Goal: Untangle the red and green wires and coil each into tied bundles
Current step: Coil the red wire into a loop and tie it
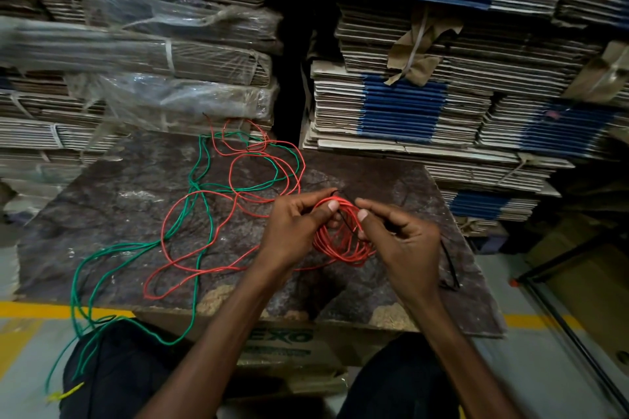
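Observation:
A small coil of red wire (343, 241) hangs between my hands above the dark board (119, 207). My left hand (296, 228) pinches the coil's top left with thumb and fingers. My right hand (401, 238) pinches its right side, where a thin black tie (344, 219) crosses the turns. The rest of the red wire (190, 221) lies in loose loops on the board, still crossed with the green wire (204, 163). The green wire trails off the board's front edge onto my left thigh.
Bundled stacks of flattened cardboard (391, 105) rise right behind the board on both sides. A thin black strand (451, 265) lies on the board by my right wrist. A cardboard box (286, 340) sits under the board between my knees, and a yellow floor line (34, 309) runs below.

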Demonstrator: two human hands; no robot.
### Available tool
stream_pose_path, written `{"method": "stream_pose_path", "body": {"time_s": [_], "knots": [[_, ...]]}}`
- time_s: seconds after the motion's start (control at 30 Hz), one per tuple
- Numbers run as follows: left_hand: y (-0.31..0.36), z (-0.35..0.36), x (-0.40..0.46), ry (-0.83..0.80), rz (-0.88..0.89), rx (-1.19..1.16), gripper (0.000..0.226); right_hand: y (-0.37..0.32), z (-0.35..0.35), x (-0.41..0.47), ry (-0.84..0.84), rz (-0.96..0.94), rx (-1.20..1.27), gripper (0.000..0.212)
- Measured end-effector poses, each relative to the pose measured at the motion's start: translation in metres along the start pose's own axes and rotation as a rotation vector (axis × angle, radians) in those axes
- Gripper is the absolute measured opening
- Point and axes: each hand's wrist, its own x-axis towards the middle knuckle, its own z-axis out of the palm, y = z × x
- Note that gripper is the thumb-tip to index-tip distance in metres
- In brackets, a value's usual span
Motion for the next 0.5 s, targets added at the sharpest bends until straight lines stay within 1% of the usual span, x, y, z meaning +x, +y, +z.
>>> {"method": "stream_pose_path", "body": {"time_s": [0.27, 0.5], "knots": [[0.0002, -0.0020, -0.0002, 0.001, -0.003, 0.019, 0.023, -0.0017, 0.0016, 0.0011, 0.008, -0.002, -0.007, 0.023], [0.0027, -0.0009, -0.0018, -0.002, 0.010, 0.028, 0.023, 0.0001, 0.0006, 0.0020, 0.026, 0.001, -0.023, 0.023]]}}
